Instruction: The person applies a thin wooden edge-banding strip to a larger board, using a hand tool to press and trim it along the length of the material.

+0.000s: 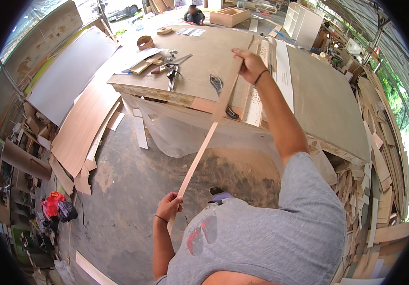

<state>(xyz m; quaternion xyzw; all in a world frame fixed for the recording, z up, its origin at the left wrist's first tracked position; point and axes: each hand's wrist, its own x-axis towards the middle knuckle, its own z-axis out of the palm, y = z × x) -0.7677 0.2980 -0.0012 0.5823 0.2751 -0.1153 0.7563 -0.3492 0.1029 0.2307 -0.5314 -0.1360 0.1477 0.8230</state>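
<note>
A long, thin, light wooden strip (199, 156) runs slantwise between my two hands, over the floor and up across the workbench (199, 61). My left hand (169, 207) pinches its lower part beside my body. Above the bench, my right hand (252, 66) grips the upper end, arm stretched out. The upper stretch of the strip looks wider than the lower one. Beside it on the bench lie a dark tool with a shiny body (216, 84) and a black curved piece (231, 112), partly behind the strip; I cannot tell their exact kind.
On the bench's left are a saw (178, 62), a black metal tool (171, 76), and rolls of wood-coloured banding (144, 42). A long pale board (253, 107) lies right of the strip. Wood offcuts (351, 199) pile at right; panels (83, 128) lean left. A person (194, 16) is beyond the bench.
</note>
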